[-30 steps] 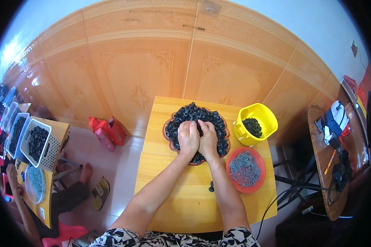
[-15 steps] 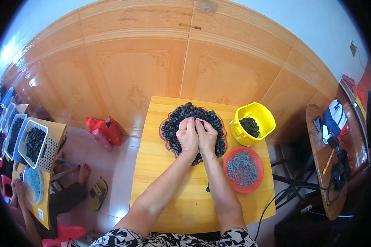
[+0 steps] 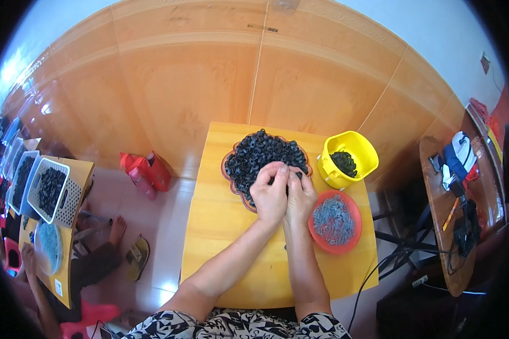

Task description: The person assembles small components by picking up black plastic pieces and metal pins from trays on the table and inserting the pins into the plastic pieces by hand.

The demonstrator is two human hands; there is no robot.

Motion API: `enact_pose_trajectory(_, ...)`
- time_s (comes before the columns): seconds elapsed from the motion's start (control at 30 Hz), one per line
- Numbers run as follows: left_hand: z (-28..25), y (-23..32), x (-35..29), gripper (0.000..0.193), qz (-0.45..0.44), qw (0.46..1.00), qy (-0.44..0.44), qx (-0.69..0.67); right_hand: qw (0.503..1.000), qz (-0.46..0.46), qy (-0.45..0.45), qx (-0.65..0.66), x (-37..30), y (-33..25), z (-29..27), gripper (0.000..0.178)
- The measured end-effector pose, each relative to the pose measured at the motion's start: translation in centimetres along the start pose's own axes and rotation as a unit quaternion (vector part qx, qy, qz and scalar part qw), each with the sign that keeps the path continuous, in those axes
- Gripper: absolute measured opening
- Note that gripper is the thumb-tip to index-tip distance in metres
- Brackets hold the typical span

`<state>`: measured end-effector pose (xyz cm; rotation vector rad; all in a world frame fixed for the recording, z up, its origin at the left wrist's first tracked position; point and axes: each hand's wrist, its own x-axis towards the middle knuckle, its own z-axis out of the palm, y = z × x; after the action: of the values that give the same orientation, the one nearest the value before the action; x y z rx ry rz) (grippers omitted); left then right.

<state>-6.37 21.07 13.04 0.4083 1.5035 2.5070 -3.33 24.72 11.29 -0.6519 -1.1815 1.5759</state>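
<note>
In the head view, the left hand (image 3: 270, 195) and right hand (image 3: 301, 199) are brought together at the fingertips; how tightly they are closed, and whether a piece is pinched between them, cannot be told. The small black parts (image 3: 260, 150) are heaped just beyond the fingers in a scalloped tray (image 3: 227, 165), its near right edge partly covered by the hands. A white label (image 3: 58, 287) is seen on the neighbouring table (image 3: 65, 266), its print too small to be read. Letter-like shapes are printed on the black-and-white garment (image 3: 237, 325).
</note>
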Motion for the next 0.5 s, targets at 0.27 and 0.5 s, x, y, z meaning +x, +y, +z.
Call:
enact_pose_trajectory(0.27, -7.2, -1.8, -9.3, 0.008, -0.054, 0.998, -0.034, 0.004, 0.998, -0.005, 0.034, -0.061, -11.1, 2.1, -4.5, 0.008)
enact_pose_trajectory(0.5, -9.2, -6.9, -9.0, 0.013, -0.095, 0.995, -0.003, 0.000, 0.984, -0.066, 0.027, -0.163, -11.0, 5.8, -5.3, 0.008)
